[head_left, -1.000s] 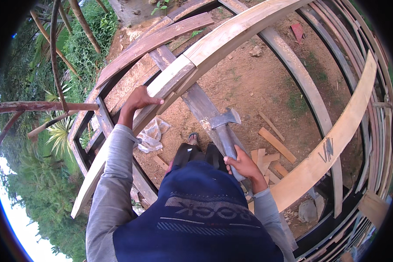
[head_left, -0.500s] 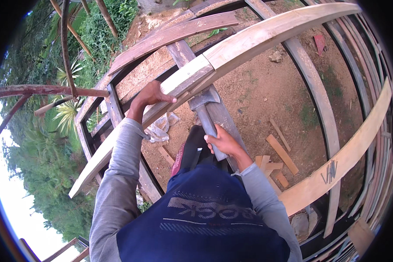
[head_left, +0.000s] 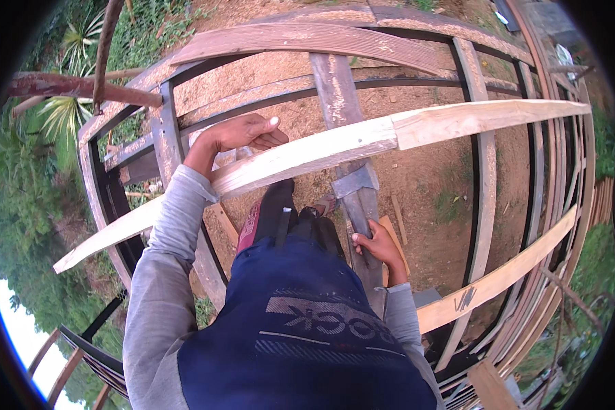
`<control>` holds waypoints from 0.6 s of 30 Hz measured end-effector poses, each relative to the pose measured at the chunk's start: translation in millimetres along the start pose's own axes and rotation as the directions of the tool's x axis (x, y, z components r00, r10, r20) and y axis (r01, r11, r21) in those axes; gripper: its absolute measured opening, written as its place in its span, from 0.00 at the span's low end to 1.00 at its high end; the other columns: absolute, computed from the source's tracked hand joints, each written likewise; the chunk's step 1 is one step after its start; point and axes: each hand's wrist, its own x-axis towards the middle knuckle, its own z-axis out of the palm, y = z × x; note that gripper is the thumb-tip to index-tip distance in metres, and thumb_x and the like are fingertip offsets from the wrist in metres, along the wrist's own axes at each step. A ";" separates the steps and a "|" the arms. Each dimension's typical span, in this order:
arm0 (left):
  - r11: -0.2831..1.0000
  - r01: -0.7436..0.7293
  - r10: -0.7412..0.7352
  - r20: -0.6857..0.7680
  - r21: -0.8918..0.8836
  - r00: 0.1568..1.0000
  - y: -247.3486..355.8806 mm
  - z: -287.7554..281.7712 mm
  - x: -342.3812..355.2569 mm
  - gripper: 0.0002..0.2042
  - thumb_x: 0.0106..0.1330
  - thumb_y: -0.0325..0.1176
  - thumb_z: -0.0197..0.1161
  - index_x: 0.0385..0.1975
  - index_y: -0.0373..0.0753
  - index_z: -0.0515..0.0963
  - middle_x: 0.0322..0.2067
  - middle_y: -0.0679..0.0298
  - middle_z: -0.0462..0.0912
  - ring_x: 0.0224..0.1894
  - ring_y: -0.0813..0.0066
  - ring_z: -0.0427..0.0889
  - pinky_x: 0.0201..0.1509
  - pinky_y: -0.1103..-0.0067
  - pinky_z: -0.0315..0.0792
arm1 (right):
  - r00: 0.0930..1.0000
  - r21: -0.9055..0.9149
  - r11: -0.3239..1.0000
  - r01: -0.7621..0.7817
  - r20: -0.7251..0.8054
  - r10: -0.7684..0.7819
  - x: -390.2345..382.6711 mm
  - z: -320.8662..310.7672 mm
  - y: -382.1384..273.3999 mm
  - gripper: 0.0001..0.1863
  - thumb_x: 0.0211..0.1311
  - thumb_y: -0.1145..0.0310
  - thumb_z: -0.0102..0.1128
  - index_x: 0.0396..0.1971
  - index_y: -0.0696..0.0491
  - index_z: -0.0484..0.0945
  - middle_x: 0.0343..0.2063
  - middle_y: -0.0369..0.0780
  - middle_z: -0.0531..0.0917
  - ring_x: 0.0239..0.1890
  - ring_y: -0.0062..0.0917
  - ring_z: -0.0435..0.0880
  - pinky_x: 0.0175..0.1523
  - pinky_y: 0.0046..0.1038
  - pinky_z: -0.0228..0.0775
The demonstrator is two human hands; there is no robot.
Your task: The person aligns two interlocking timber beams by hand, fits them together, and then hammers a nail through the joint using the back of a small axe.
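A long, pale, curved wooden plank point(head_left: 307, 150) lies across the frame in front of me, with a joint line right of its middle. My left hand point(head_left: 242, 133) is at its far edge, forearm crossing over the wood; the fingers are curled against that edge and the thumb is raised. Low by the dark beam point(head_left: 331, 85) under the plank, my right hand point(head_left: 378, 244) is closed round the handle of an axe point(head_left: 355, 180). The axe's grey metal head sits just on the near side of the plank, over the beam.
A grooved reddish-brown curved board point(head_left: 301, 39) rests on the far side of the dark frame. Another curved plank with dark pencil marks point(head_left: 512, 266) is at the right, by stacked strips. A brown pole point(head_left: 82, 89) juts in from the left. My feet stand on dirt.
The view has shifted. The curved plank now shows its pale face upward. My left thumb has come off its top to the far side, and the axe is lower, away from the plank.
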 end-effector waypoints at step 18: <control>0.955 -0.019 -0.035 0.178 0.297 0.983 -25.8 -26.3 10.2 0.41 0.77 0.67 0.37 0.75 0.36 0.60 0.73 0.49 0.64 0.74 0.58 0.63 0.78 0.68 0.54 | 0.979 0.127 0.992 0.014 -0.205 0.013 18.9 9.3 -31.1 0.10 0.62 0.72 0.73 0.34 0.59 0.79 0.20 0.36 0.83 0.19 0.17 0.80 0.23 0.22 0.70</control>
